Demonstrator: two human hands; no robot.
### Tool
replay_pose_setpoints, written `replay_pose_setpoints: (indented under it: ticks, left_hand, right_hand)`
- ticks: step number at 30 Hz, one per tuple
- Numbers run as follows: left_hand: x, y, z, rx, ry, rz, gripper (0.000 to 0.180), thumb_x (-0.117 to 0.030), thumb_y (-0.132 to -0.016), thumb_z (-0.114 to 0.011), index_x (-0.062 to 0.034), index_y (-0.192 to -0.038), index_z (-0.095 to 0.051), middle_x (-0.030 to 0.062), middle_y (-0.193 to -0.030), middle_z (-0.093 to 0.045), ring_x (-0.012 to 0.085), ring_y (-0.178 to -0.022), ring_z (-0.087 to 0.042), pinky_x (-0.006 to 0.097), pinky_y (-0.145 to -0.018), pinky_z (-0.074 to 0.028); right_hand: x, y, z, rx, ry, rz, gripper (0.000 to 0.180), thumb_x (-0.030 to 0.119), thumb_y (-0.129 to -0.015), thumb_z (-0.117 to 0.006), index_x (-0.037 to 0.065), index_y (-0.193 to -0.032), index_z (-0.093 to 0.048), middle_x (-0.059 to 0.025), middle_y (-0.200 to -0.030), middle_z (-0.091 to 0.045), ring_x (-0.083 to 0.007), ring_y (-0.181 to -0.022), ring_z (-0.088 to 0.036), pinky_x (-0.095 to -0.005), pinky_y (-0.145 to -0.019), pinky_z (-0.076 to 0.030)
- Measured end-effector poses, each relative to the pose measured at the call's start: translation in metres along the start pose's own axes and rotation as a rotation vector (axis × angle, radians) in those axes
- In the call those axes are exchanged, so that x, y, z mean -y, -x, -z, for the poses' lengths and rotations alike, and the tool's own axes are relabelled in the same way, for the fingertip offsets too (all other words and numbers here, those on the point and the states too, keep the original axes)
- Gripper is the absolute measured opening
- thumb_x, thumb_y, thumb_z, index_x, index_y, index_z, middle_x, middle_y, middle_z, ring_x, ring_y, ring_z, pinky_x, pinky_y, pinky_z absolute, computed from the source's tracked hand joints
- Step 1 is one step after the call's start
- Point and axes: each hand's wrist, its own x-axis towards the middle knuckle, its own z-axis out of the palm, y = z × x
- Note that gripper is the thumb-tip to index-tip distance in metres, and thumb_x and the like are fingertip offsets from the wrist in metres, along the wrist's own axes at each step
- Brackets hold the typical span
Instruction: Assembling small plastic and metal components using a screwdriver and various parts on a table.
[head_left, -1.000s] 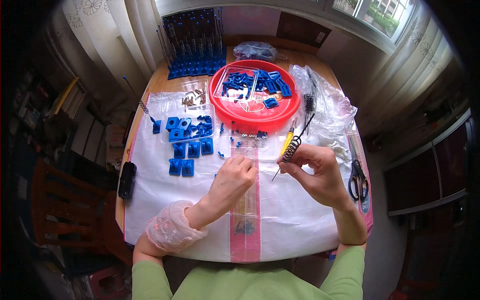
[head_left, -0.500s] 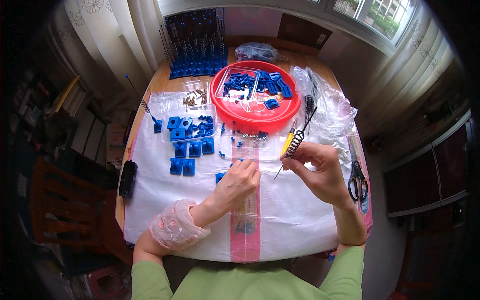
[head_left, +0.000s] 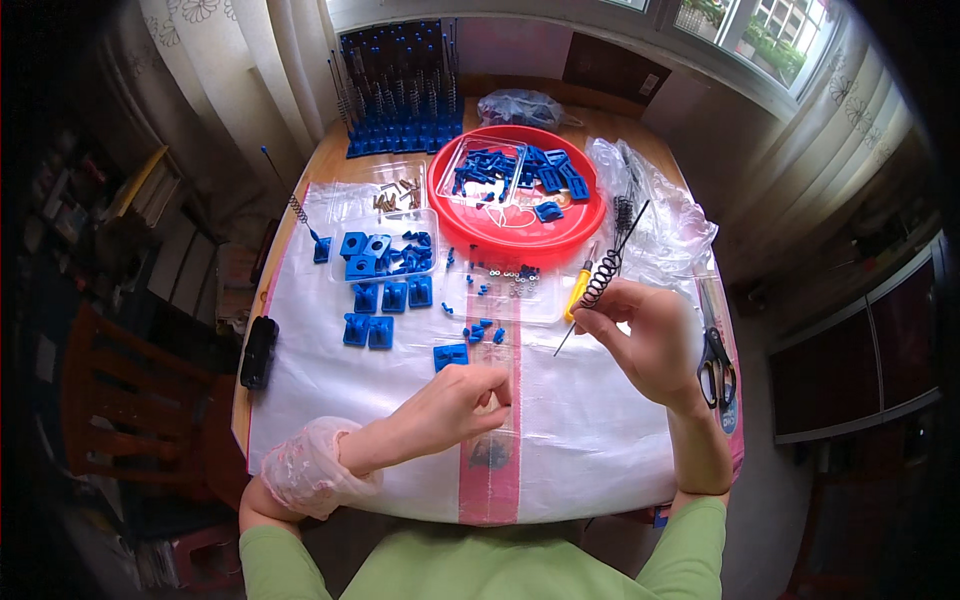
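Note:
My right hand [head_left: 650, 335] pinches a black coil spring [head_left: 601, 278] between thumb and fingers. A thin dark rod [head_left: 565, 339] runs through the spring and sticks out at both ends, tilted. Over the pink stripe, my left hand [head_left: 455, 400] is closed with curled fingers; whether anything small is between them is hidden. Just beyond it lies a blue square base [head_left: 450, 356]. Several small blue parts [head_left: 479, 332] lie loose a little farther off. To the left, several blue bases [head_left: 393, 294] with upright pieces stand in two rows.
A red round tray [head_left: 515, 250] holds more blue parts. Nearer stands a clear box [head_left: 432, 262] of blue pieces. Yellow-handled tool [head_left: 577, 292] and black scissors [head_left: 716, 366] lie at right, a black case [head_left: 259, 353] at left. Finished-looking spring assemblies [head_left: 405, 135] stand at the back.
My left hand has drawn back toward me, uncovering the blue base and small blue parts. My right hand still holds the spring and rod, shifted slightly right.

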Motion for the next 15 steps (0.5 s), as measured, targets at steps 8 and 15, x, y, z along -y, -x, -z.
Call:
replay_pose_setpoints:
  ticks: [8, 15]
  left_hand:
    - [0.024, 0.016, -0.015, -0.019, 0.22, 0.07, 0.008, -0.005, -0.086, -0.074, -0.0032, -0.09, -0.068, -0.0022, -0.068, -0.053, 0.0051, -0.062, -0.047, 0.023, -0.056, -0.039]
    - [0.034, 0.019, -0.016, 0.019, 0.371, 0.153, 0.007, -0.007, -0.089, -0.074, -0.0036, -0.095, -0.071, -0.0049, -0.078, -0.061, 0.0015, -0.067, -0.05, 0.02, -0.058, -0.04]
  right_hand:
    - [-0.01, -0.003, -0.007, -0.009, -0.01, -0.062, 0.007, 0.003, -0.093, -0.073, -0.004, -0.094, -0.072, -0.007, -0.084, -0.074, -0.01, -0.08, -0.071, -0.024, -0.072, -0.055]
    - [-0.02, -0.005, -0.013, -0.013, 0.008, -0.074, 0.006, 0.003, -0.093, -0.073, -0.003, -0.094, -0.072, -0.0058, -0.082, -0.074, -0.0093, -0.078, -0.071, -0.0229, -0.07, -0.054]
